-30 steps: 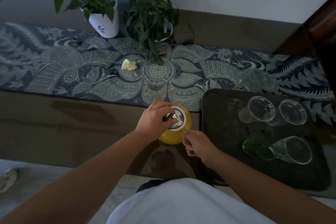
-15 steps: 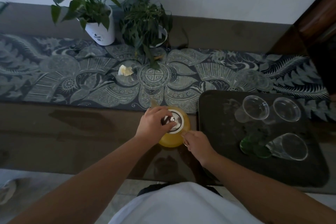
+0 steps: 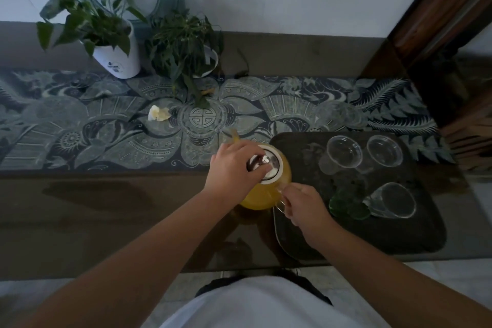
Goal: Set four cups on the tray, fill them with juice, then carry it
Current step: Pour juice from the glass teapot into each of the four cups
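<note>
Fingers of the left hand [image 3: 234, 165] are curled down over the round steel lid [image 3: 267, 166] of a glass teapot full of orange juice [image 3: 262, 194], fingertips pinched around the lid's small metal knob. Over the last second this hand has stayed on the lid while the pot has edged rightward, so its right side now meets the near-left edge of the dark rectangular tray [image 3: 399, 242]. Judging from that, the person is steadying the lid and getting ready to lift and pour; no juice is in any cup yet.

Just right of the lid, the right hand [image 3: 303, 208] is closed around the pot's clear glass handle, at the side of the pot nearest the person. Both hands therefore touch the pot, one on top, one at its near-right side, and the yellow spout points away, toward the patterned blue-grey table runner [image 3: 106, 120].

Further right, on the tray, stand two clear plastic cups [image 3: 344, 151] side by side along the far edge, both empty and upright. Nearer the person sit a green-tinted glass cup [image 3: 348, 206] and, touching it on the right, another clear glass cup [image 3: 396, 200]. All four cups are on the tray, apart from both hands.
</note>
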The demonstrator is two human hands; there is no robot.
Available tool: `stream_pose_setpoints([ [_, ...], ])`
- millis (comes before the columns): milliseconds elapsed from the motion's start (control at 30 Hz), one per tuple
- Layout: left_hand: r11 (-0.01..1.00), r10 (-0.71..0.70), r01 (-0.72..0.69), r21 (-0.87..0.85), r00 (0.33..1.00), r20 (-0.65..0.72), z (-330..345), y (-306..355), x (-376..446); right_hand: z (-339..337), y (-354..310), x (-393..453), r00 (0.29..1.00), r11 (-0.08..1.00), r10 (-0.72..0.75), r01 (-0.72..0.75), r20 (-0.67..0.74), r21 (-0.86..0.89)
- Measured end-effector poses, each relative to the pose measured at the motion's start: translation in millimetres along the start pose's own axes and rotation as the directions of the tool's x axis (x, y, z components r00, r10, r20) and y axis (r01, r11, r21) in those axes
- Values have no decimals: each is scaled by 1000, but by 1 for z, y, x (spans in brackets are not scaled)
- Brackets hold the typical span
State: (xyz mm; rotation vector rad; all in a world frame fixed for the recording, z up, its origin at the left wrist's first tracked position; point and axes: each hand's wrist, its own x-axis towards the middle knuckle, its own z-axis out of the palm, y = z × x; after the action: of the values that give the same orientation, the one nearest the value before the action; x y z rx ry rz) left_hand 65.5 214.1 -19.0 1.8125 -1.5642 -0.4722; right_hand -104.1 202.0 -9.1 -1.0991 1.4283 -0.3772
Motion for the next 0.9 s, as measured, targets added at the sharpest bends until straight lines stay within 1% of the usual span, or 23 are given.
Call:
stream_pose_setpoints([
  [133,996,80,-80,-36,997,-16,6,35,17,-32,-16,-17,996,999,-13,16,-91,36],
  [267,984,165,-164,-71,986,8,17,72,30,-68,-25,-33,988,999,2,4,-152,44],
  [400,973,204,-196,-118,978,52,31,112,40,-110,-28,-47,983,999,12,-5,-181,42],
  [467,968,224,-215,-127,973,60,38,132,44,-132,-29,-51,983,999,4,4,-183,42],
  [567,964,237,-226,-143,970,60,51,160,48,-168,-27,-53,982,998,-49,55,-183,27],
  [667,965,234,-225,-136,971,54,68,188,51,-206,-23,-51,987,995,-80,86,-137,43],
  [733,972,211,-204,-114,976,53,81,205,54,-230,-21,-47,991,994,-96,101,-97,43],
  [800,980,179,-173,-96,983,52,97,218,57,-253,-20,-41,990,993,-121,122,-73,6],
  [900,985,150,-148,-90,989,17,123,233,60,-283,-18,-31,989,990,-142,141,-41,-22],
])
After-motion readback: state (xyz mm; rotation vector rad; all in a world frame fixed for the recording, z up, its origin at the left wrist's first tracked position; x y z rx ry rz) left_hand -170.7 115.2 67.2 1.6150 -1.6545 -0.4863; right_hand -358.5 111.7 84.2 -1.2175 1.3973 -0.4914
